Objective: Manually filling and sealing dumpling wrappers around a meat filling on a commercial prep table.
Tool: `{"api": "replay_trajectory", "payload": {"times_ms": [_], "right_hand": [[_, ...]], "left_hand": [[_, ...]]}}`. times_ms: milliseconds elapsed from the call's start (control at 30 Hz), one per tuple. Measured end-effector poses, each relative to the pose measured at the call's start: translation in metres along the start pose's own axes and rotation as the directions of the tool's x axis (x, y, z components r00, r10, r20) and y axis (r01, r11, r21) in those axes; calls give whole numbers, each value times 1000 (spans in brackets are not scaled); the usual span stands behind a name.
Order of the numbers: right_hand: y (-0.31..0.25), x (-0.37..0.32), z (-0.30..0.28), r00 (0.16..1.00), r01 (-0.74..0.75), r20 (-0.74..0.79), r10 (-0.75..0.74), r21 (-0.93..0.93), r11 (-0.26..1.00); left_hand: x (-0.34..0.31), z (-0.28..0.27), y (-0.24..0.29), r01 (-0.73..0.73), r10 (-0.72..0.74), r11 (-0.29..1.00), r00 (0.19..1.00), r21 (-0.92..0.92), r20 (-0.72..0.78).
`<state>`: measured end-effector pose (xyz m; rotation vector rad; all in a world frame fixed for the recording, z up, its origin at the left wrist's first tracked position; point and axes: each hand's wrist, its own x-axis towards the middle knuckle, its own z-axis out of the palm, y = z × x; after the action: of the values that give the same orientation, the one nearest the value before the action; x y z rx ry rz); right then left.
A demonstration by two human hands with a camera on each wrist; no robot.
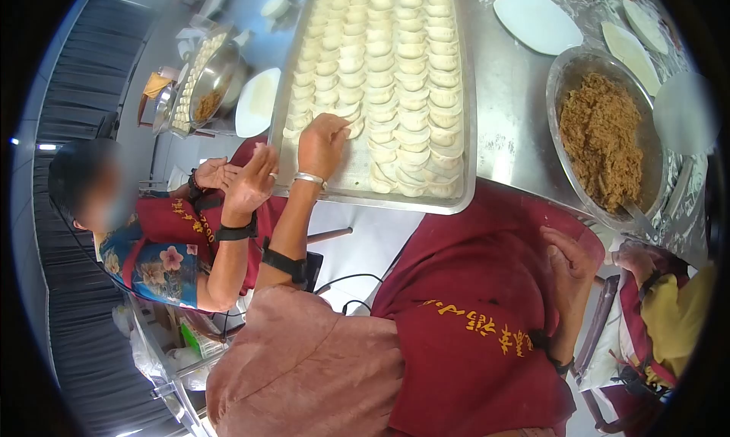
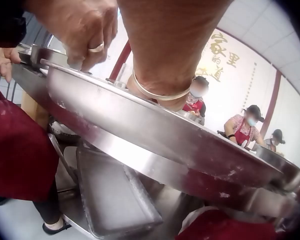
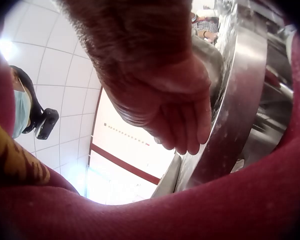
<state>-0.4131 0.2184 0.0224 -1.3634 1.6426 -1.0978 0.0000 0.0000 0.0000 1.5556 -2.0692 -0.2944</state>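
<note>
Rows of pale dumplings [image 1: 411,95] overlap on a metal tray [image 1: 468,163]. Over the tray's left part, my left hand [image 1: 321,146], with a bangle at the wrist, pinches a dumpling [image 1: 354,128] at the near end of a shorter row. In the left wrist view the bangled wrist [image 2: 160,65] hangs over a metal rim that hides the fingertips. My right hand [image 1: 570,273] lies low beside the red apron, away from the tray. Seen in the right wrist view, that hand [image 3: 165,100] has its fingers extended together, holding nothing.
A bowl of brown filling [image 1: 601,140] with a utensil stands right of the tray, near white plates [image 1: 537,22]. On the left, another person's raised hand [image 1: 255,180] is close to my left forearm. More people stand behind, and an empty tray [image 2: 115,195] sits below.
</note>
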Motion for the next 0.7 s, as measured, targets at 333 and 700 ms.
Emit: {"api": "replay_trajectory", "payload": {"times_ms": [333,700], "right_hand": [[-1,2,1,999,36,9,-35,-25,999],[18,-7,-19,990,-75,-113,78,31,997]], "left_hand": [[-7,-4,8,-21,18,998,999,64,39],[-8,-16,13,20,-19,999,999,36,-35]]}}
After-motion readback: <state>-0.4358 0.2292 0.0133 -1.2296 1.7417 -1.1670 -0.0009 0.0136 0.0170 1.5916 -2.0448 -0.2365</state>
